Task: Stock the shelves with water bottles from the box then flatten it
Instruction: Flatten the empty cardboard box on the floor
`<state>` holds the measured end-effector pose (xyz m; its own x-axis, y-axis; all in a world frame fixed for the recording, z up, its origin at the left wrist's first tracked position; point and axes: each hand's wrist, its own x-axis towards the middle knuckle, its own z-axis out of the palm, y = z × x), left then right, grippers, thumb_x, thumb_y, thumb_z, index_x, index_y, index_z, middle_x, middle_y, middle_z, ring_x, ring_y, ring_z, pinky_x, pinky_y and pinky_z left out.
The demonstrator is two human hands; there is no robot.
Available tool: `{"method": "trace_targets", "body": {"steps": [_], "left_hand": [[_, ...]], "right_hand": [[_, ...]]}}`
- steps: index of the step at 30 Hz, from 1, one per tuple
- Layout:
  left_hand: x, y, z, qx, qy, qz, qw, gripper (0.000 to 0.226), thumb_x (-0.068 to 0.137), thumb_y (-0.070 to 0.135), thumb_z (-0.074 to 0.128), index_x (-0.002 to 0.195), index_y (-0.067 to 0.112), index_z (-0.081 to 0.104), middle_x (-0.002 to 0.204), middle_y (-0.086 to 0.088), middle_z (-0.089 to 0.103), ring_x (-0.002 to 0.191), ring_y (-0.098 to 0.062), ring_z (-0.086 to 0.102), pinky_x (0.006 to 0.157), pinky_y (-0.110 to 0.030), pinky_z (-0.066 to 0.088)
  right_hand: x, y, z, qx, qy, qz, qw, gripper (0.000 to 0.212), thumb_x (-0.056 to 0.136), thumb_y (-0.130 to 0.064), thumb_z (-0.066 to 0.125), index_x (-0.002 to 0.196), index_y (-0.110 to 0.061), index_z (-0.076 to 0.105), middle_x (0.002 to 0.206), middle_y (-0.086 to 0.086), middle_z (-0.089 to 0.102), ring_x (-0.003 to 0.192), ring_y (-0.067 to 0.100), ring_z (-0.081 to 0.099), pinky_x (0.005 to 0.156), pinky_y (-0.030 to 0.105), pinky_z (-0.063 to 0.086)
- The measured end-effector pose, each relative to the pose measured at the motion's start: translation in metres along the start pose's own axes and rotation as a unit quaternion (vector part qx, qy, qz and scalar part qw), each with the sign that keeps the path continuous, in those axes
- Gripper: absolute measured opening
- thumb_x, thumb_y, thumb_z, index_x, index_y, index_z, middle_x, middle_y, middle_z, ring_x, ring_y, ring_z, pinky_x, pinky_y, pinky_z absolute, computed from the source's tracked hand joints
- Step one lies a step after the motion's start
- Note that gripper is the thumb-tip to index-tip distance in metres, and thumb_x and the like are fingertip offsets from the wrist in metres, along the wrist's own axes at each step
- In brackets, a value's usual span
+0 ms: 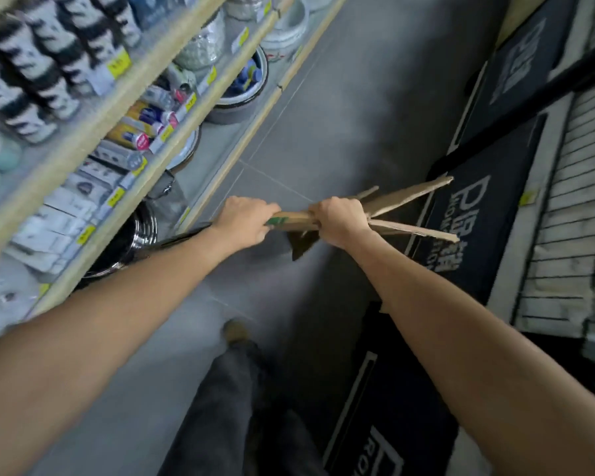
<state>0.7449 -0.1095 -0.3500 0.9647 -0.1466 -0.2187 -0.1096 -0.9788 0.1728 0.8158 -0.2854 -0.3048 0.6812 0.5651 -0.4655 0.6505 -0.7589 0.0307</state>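
Box (294, 224): collapsed nearly flat, held edge-on in the air above the floor (323, 115), resting on nothing.
Long axis: left to right across your body, with the flaps (413, 195) fanning out past your right side.
Left hand (244, 219): curled over the near end.
Right hand (340, 221): clamped on the middle, right beside the loose flaps.
Hands: close together — both gripping the cardboard.
Next move, likely: press the splayed flaps shut — your right hand is nearer.
Shelves (172, 156): to your left, apart from the box.

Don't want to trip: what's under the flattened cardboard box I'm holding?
Below the box, grey floor tiles and a black mat show. The patch directly beneath it is covered.
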Motion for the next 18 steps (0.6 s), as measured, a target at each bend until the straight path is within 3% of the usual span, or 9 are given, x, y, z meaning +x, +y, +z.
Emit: {"method": "trace_targets", "body": {"steps": [4,7,11,15,18], "left_hand": [[-0.035,-0.023,-0.029,-0.041,-0.023,-0.051,0.998,0.026,0.089,0.035,0.055,0.115,0.03,0.058,0.101,-0.003,0.069,0.098,-0.028,0.064,0.072,-0.032,0.043],[-0.067,-0.047,-0.041,-0.051,-0.036,-0.095,0.994,0.031,0.088,0.04,0.055,0.118,0.029,0.057,0.103,-0.004,0.069,0.099,-0.028,0.064,0.076,-0.033,0.045],[-0.114,-0.075,-0.052,-0.056,-0.028,-0.137,0.989,0.032,0.089,0.042,0.054,0.115,0.024,0.059,0.097,-0.002,0.069,0.095,-0.025,0.066,0.073,-0.031,0.048],[-0.177,-0.098,-0.051,-0.076,-0.021,-0.224,0.971,0.034,0.088,0.044,0.054,0.117,0.027,0.059,0.09,-0.001,0.069,0.089,-0.023,0.065,0.063,-0.027,0.039],[-0.219,-0.102,-0.046,-0.103,-0.029,-0.297,0.949,0.029,0.089,0.043,0.052,0.111,0.027,0.061,0.092,0.004,0.069,0.089,-0.019,0.065,0.07,-0.028,0.049]], "right_hand": [[0.014,-0.032,-0.036,-0.015,-0.06,-0.057,0.996,0.03,0.086,-0.045,0.058,0.11,-0.028,0.061,0.111,0.001,0.065,0.105,0.026,0.062,0.077,0.032,0.045],[0.029,-0.066,-0.054,-0.032,-0.09,-0.11,0.989,0.022,0.085,-0.037,0.058,0.104,-0.029,0.06,0.107,-0.003,0.064,0.102,0.022,0.061,0.071,0.029,0.041],[0.047,-0.112,-0.076,-0.092,-0.103,-0.206,0.969,0.028,0.091,-0.027,0.052,0.118,-0.027,0.059,0.114,-0.003,0.06,0.106,0.021,0.058,0.072,0.03,0.037],[0.061,-0.168,-0.091,-0.161,-0.102,-0.27,0.944,0.022,0.09,-0.021,0.05,0.109,-0.018,0.061,0.105,0.005,0.062,0.1,0.025,0.06,0.076,0.036,0.047],[0.064,-0.213,-0.093,-0.219,-0.089,-0.322,0.917,0.026,0.091,-0.018,0.048,0.113,-0.011,0.059,0.109,0.009,0.062,0.102,0.028,0.06,0.073,0.036,0.044]]}}
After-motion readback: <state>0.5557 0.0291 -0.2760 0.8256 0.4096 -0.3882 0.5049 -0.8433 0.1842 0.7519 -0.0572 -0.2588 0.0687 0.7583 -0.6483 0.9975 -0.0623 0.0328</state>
